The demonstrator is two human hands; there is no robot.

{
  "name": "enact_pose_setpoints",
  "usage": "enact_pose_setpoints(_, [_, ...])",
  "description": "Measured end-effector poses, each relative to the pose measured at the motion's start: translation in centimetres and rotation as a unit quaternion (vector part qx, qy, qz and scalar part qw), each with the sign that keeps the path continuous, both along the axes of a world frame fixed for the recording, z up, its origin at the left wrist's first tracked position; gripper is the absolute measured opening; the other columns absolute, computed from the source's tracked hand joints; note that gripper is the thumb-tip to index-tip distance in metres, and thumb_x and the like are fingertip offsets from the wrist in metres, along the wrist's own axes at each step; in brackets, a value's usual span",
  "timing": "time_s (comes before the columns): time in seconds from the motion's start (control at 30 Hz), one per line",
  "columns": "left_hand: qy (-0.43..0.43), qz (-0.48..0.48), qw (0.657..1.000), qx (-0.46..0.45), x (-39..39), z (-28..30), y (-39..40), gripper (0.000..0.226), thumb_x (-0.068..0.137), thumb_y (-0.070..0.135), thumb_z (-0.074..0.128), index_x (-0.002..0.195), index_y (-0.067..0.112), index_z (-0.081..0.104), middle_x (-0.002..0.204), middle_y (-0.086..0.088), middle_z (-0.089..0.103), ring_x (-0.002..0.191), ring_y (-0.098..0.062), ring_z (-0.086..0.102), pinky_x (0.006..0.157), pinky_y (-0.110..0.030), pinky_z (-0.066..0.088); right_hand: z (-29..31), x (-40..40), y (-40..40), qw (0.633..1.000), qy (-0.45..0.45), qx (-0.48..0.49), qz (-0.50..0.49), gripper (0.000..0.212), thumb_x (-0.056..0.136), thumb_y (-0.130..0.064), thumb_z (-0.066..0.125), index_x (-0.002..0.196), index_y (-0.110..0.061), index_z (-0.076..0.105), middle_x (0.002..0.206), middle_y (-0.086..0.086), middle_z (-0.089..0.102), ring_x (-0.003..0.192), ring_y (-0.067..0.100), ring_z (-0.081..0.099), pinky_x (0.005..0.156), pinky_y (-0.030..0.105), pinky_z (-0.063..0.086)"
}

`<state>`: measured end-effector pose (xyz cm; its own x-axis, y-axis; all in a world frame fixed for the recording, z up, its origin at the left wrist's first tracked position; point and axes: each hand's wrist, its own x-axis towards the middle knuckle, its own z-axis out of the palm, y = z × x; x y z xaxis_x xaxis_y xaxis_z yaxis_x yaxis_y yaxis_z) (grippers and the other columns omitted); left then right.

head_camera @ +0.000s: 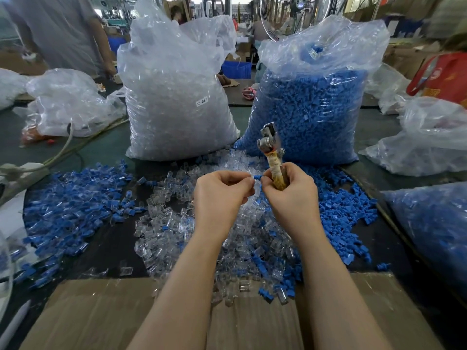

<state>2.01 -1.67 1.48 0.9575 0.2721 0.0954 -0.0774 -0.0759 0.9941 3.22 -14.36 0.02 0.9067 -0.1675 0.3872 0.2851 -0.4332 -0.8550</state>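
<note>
My left hand [220,195] pinches a small clear plastic piece [255,186] at mid-frame. My right hand [290,195] grips a metal tool [271,152] with a tape-wrapped handle, its head pointing up, and its fingertips pinch a small blue plug [257,177] against the clear piece. Below both hands lies a heap of clear pieces [166,238]. Loose blue plugs [341,213] spread to the right, and joined blue-and-clear pieces [73,198] are piled on the left.
Two tall plastic bags stand behind the heaps: one of clear pieces [174,97], one of blue plugs [310,104]. More bags lie at left [68,102] and right [434,137]. Cardboard [96,314] covers the near edge. A person [58,29] stands at the back left.
</note>
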Motion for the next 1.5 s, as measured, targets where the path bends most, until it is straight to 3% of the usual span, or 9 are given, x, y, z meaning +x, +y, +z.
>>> enact_pose_setpoints(0.27, [-0.016, -0.003, 1.000, 0.024, -0.1, -0.3, -0.6, 0.017, 0.080, 0.012, 0.077, 0.073, 0.027, 0.075, 0.069, 0.003, 0.075, 0.071, -0.014, 0.074, 0.076, -0.044, 0.062, -0.1, 0.1, -0.1, 1.000, 0.016, 0.006, -0.003, 0.011, 0.086, -0.023, 0.067, 0.078, -0.025, 0.059, 0.062, -0.009, 0.058, 0.055, 0.001, 0.050, 0.048, 0.014, 0.036])
enact_pose_setpoints(0.43, [-0.042, 0.012, 0.998, 0.048, -0.2, -0.2, -0.6, 0.025, 0.077, 0.012, 0.078, 0.065, 0.033, 0.073, 0.067, 0.007, 0.073, 0.069, -0.014, 0.073, 0.073, -0.044, 0.062, 0.2, 0.1, -0.3, 0.998, 0.028, 0.027, 0.050, 0.012, 0.088, -0.017, 0.067, 0.081, -0.026, 0.062, 0.061, -0.021, 0.059, 0.052, 0.001, 0.049, 0.048, 0.016, 0.036])
enact_pose_setpoints(0.63, [-0.052, 0.026, 0.996, 0.070, 0.0, -0.3, -0.8, 0.018, 0.076, 0.018, 0.081, 0.068, 0.031, 0.072, 0.067, 0.010, 0.073, 0.069, -0.010, 0.072, 0.073, -0.040, 0.061, 0.2, 0.1, -0.3, 0.993, 0.056, 0.066, 0.075, 0.016, 0.086, -0.011, 0.065, 0.081, -0.026, 0.065, 0.060, -0.016, 0.061, 0.051, 0.002, 0.047, 0.053, 0.030, 0.044])
enact_pose_setpoints(0.77, [-0.056, 0.032, 0.995, 0.080, 0.0, -0.5, -0.6, 0.013, 0.079, 0.018, 0.080, 0.073, 0.027, 0.073, 0.067, 0.010, 0.072, 0.066, -0.008, 0.071, 0.069, -0.034, 0.061, 0.4, 0.1, -0.3, 0.990, 0.077, 0.083, 0.086, 0.016, 0.087, -0.012, 0.064, 0.080, -0.026, 0.067, 0.064, -0.012, 0.065, 0.055, 0.003, 0.052, 0.053, 0.022, 0.046])
enact_pose_setpoints(0.93, [-0.049, 0.033, 0.998, -0.023, 0.0, -0.3, -0.1, 0.009, 0.084, 0.009, 0.076, 0.080, 0.016, 0.072, 0.070, 0.000, 0.074, 0.067, -0.011, 0.072, 0.060, -0.018, 0.054, 0.6, -0.1, -0.8, 0.989, 0.085, 0.069, 0.099, 0.011, 0.088, -0.015, 0.067, 0.085, -0.026, 0.067, 0.080, 0.000, 0.072, 0.078, 0.018, 0.066, 0.068, 0.028, 0.053])
enact_pose_setpoints(1.03, [-0.053, 0.023, 0.994, -0.091, -0.1, 0.1, 0.2, 0.009, 0.086, 0.005, 0.072, 0.082, 0.013, 0.071, 0.072, -0.003, 0.074, 0.067, -0.013, 0.072, 0.063, -0.018, 0.055, 0.6, -0.1, -1.2, 0.987, 0.105, 0.039, 0.113, 0.009, 0.086, -0.017, 0.068, 0.087, -0.026, 0.067, 0.082, 0.000, 0.070, 0.083, 0.023, 0.066, 0.076, 0.037, 0.055])
enact_pose_setpoints(1.2, [-0.060, 0.019, 0.988, -0.142, -0.2, 0.5, 0.4, 0.008, 0.087, 0.002, 0.069, 0.085, 0.009, 0.070, 0.071, -0.001, 0.073, 0.066, -0.010, 0.070, 0.063, -0.017, 0.054, 0.4, -0.3, -1.5, 0.977, 0.142, -0.002, 0.157, 0.009, 0.085, -0.017, 0.069, 0.088, -0.024, 0.066, 0.084, 0.002, 0.068, 0.084, 0.024, 0.064, 0.076, 0.038, 0.053])
enact_pose_setpoints(1.33, [-0.071, 0.037, 0.992, -0.096, -0.1, 0.3, 0.5, 0.009, 0.086, 0.003, 0.072, 0.083, 0.011, 0.071, 0.071, -0.001, 0.074, 0.067, -0.012, 0.071, 0.064, -0.018, 0.055, 0.3, -0.4, -0.8, 0.986, 0.106, -0.003, 0.130, 0.008, 0.085, -0.022, 0.068, 0.085, -0.015, 0.064, 0.082, 0.014, 0.066, 0.074, 0.031, 0.060, 0.074, 0.049, 0.052])
enact_pose_setpoints(1.5, [-0.080, 0.051, 0.995, 0.017, -0.1, -0.1, -0.1, 0.008, 0.083, 0.009, 0.077, 0.080, 0.015, 0.072, 0.069, 0.002, 0.073, 0.067, -0.010, 0.072, 0.068, -0.026, 0.059, 0.9, -0.4, 0.0, 0.995, 0.038, 0.051, 0.073, 0.017, 0.090, -0.027, 0.066, 0.081, -0.012, 0.063, 0.074, 0.009, 0.065, 0.069, 0.029, 0.058, 0.067, 0.047, 0.051])
